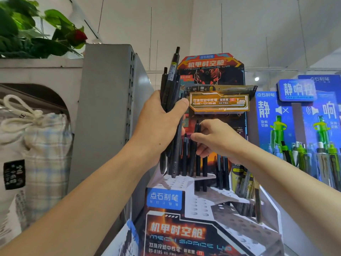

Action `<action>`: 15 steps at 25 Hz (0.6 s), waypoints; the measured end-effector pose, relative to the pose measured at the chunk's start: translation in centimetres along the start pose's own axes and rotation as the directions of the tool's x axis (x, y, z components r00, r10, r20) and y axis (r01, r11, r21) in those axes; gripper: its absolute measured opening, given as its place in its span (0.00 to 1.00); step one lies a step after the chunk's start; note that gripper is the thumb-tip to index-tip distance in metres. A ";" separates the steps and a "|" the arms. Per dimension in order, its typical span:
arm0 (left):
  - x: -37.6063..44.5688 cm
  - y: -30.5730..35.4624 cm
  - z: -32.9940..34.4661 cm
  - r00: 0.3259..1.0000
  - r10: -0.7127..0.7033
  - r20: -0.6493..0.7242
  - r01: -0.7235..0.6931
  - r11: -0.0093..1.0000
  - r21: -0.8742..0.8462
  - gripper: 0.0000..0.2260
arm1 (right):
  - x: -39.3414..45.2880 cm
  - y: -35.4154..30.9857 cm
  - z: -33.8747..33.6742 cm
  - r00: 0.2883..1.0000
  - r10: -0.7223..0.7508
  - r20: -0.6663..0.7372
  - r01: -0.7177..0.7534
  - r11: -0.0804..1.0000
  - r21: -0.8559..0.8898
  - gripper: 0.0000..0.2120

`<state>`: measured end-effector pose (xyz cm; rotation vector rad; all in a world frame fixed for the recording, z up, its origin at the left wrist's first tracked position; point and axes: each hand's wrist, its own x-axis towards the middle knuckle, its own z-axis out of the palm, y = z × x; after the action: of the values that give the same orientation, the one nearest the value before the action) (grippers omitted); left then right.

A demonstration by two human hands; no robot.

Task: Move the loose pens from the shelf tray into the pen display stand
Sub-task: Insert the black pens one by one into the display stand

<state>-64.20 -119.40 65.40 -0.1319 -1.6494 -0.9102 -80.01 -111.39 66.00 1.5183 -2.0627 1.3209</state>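
My left hand (158,124) grips a bundle of slim matte-black pens (170,84); my right hand (214,139) pinches one black pen (197,127) above the perforated cardboard display stand (203,202).

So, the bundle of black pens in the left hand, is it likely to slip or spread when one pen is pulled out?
Probably somewhat. The pens look smooth and round, and the left hand grips them only around the middle, so neighbours may slide. They already sit at uneven heights. They look stiff and light, so bending seems unlikely.

Right fingers (200,152) behind pens (198,163)
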 end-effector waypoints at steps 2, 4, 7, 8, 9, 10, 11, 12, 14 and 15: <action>0.0 -0.1 -0.1 1.000 -0.010 -0.004 0.010 1.000 0.005 0.08 | 0.1 -0.1 0.2 0.999 0.016 0.036 -0.015 1.000 -0.026 0.05; 0.0 -0.1 -0.2 1.000 -0.020 -0.011 0.020 1.000 0.003 0.07 | 0.2 -0.1 0.5 0.994 0.066 0.083 -0.062 0.997 -0.048 0.08; 0.0 0.0 -0.3 1.000 -0.014 -0.009 0.014 1.000 0.005 0.06 | 0.2 -0.1 0.7 0.981 0.124 0.152 -0.113 0.990 -0.078 0.11; -0.1 0.0 -0.3 1.000 -0.014 -0.005 0.014 1.000 0.005 0.06 | 0.1 -0.1 0.7 0.978 0.138 0.155 -0.124 0.988 -0.096 0.11; -0.1 0.0 -0.3 1.000 -0.015 -0.002 0.015 1.000 0.006 0.07 | 0.0 -0.1 0.6 0.977 0.151 0.149 -0.134 0.984 -0.115 0.12; -0.1 0.0 -0.2 1.000 -0.018 -0.001 0.018 1.000 0.005 0.08 | 0.0 0.0 0.5 0.977 0.163 0.141 -0.144 0.981 -0.132 0.12; -0.1 0.0 -0.1 1.000 -0.023 0.001 0.023 1.000 -0.001 0.08 | 0.0 0.0 0.4 0.976 0.172 0.133 -0.152 0.977 -0.148 0.13; -0.2 0.1 -0.1 1.000 -0.028 0.007 0.028 1.000 -0.012 0.07 | 0.0 0.0 0.4 0.976 0.177 0.130 -0.156 0.975 -0.161 0.14; -0.2 0.1 0.1 0.999 -0.038 0.024 0.039 0.999 -0.025 0.08 | -0.1 0.0 0.6 0.976 0.174 0.134 -0.148 0.972 -0.183 0.15; -0.2 0.1 0.1 0.999 -0.043 0.029 0.043 0.999 -0.021 0.09 | -0.2 0.1 0.7 0.977 0.166 0.136 -0.138 0.970 -0.198 0.15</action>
<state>-64.18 -119.20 65.26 -0.1251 -1.6753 -0.9627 -79.82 -111.82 65.48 1.4431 -2.3664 1.0510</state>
